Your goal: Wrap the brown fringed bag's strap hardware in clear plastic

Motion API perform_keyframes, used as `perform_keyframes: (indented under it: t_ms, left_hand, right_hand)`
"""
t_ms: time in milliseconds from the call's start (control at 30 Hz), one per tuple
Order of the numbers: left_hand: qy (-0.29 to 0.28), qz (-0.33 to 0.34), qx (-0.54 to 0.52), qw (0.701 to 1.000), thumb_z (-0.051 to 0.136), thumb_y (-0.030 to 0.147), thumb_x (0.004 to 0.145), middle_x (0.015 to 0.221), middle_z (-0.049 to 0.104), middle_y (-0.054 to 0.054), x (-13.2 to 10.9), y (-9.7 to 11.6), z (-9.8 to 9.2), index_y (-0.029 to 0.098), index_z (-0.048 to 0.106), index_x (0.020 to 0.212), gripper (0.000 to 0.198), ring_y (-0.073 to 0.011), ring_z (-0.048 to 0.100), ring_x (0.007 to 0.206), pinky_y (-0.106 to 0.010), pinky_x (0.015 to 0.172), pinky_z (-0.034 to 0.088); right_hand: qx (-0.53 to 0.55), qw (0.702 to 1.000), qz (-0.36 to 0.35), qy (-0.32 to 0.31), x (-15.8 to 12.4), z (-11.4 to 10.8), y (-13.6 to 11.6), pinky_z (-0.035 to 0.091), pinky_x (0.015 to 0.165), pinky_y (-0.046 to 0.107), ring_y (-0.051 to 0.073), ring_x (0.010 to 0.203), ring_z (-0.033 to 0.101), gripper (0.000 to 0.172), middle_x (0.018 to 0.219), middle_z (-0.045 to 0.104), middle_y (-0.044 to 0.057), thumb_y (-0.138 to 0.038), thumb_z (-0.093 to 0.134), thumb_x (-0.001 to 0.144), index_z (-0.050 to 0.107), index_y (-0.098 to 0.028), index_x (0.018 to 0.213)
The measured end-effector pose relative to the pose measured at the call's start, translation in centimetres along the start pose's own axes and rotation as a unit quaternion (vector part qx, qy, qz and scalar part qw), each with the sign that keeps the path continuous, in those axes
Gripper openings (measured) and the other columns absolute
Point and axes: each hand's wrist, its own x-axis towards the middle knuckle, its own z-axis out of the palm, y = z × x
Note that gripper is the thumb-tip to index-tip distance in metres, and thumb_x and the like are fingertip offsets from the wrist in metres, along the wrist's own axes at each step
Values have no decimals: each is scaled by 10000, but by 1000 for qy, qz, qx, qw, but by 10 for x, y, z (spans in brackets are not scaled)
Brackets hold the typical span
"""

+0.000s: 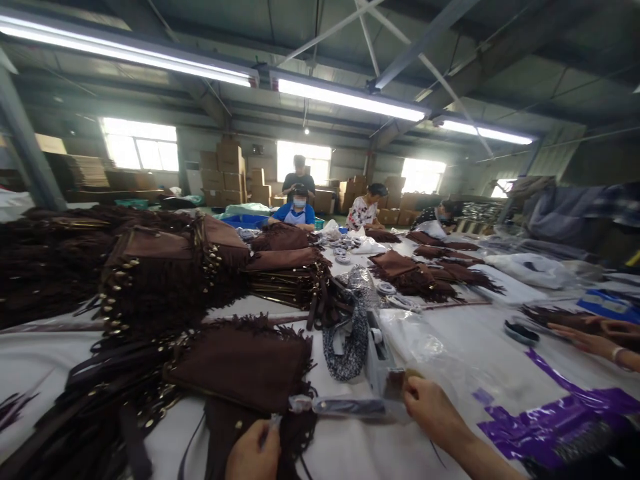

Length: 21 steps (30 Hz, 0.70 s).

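Observation:
My left hand (255,450) is closed in a pinch at the lower middle, over the edge of a dark brown fringed bag (235,363). A small pale bit shows at its fingertips, too small to name. At the cutting end of a grey tape dispenser (381,367), my right hand (436,408) is closed, thumb against fingers; what it pinches is hidden. Between my hands lies a narrow grey tool-like item (350,406) with a clear wrapped end. Behind the dispenser is a speckled black-and-white loop (345,350).
Stacked brown fringed bags (150,267) with gold studs crowd the left. A purple plastic bag (560,413) lies at the right, near another person's hands (590,341). Clear plastic sheets (415,340) spread beyond the dispenser. Several people work across the table.

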Motion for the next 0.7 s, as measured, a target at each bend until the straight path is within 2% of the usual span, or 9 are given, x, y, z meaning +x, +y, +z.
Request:
perform_keyframes:
  t_ms: [33,100,167,233,367,500,600,700]
  left_hand:
    - [10,8,5,1000,415,412,823,653,699,-31,-3,1,1,213,664,756,326,-223,642,677,-278,619,416]
    - [23,26,11,999,416,383,851,728,713,-52,-8,1,4,204,652,765,309,-215,641,715,-274,640,411]
    - [37,42,16,998,410,352,873,776,714,-67,-12,1,8,199,641,781,292,-206,635,727,-274,654,403]
    - [56,63,32,996,398,318,891,785,704,-72,-15,-1,11,199,630,788,280,-200,626,728,-278,667,395]
    - [77,96,102,987,372,265,910,795,685,-84,-20,-6,14,198,600,776,273,-201,622,745,-285,673,383]
    - [65,96,173,978,334,230,927,855,690,-101,-23,-9,15,183,598,830,286,-208,638,799,-292,691,389]
    - [58,78,201,975,308,204,935,864,692,-106,-23,-10,15,169,602,863,305,-212,649,816,-300,691,392]
    - [56,73,211,973,306,188,933,875,691,-116,-24,-10,15,158,594,875,295,-219,653,826,-304,699,402]
  right_hand:
    - [-8,999,-24,-24,-7,1,-3,356,540,267,152,536,529,224,525,586,8,-194,519,729,515,-207,505]
    - [30,991,-44,-124,-21,7,-18,349,498,251,137,506,519,210,555,617,11,-246,518,764,564,-203,564]
    - [106,964,-29,-242,-34,19,-42,302,419,230,109,424,461,199,575,636,7,-309,505,791,594,-194,654]
    - [173,938,-32,-300,-43,36,-72,299,402,209,87,405,435,183,599,641,0,-320,512,781,599,-180,702]
    - [202,913,-64,-349,-40,82,-129,286,390,179,65,394,418,179,530,585,-29,-292,516,742,570,-170,622]
    - [157,916,-58,-364,-26,120,-161,274,375,171,60,383,392,159,456,524,-47,-247,526,710,561,-170,575]
    - [117,916,-70,-377,-19,133,-174,267,361,178,64,376,390,106,450,528,-47,-202,547,669,622,-166,603]
    - [67,918,-89,-382,-15,133,-185,285,372,182,70,387,408,105,430,517,-43,-152,559,621,634,-164,547]
